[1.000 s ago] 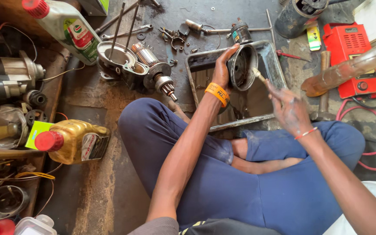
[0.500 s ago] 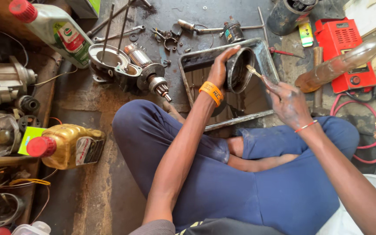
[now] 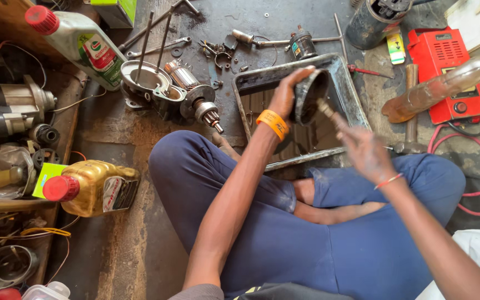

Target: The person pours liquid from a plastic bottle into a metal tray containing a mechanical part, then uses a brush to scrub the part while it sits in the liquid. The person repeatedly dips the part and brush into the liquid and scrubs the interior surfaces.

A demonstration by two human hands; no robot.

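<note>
Dark round housing (image 3: pixel 310 95) tilted over tray, small brush (image 3: pixel 329 114) beside

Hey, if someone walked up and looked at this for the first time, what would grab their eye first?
Probably the two hands at centre: the left hand grips a dark round motor housing over a metal tray, while the right hand pokes a small brush into it. Next, the bright red charger box at upper right and the golden oil bottle lying at left.

one head-worn camera looks steeply down from close above the seated person's crossed legs (image 3: pixel 306 233), facing the cluttered workshop floor (image 3: pixel 140 244) at the far side.
</note>
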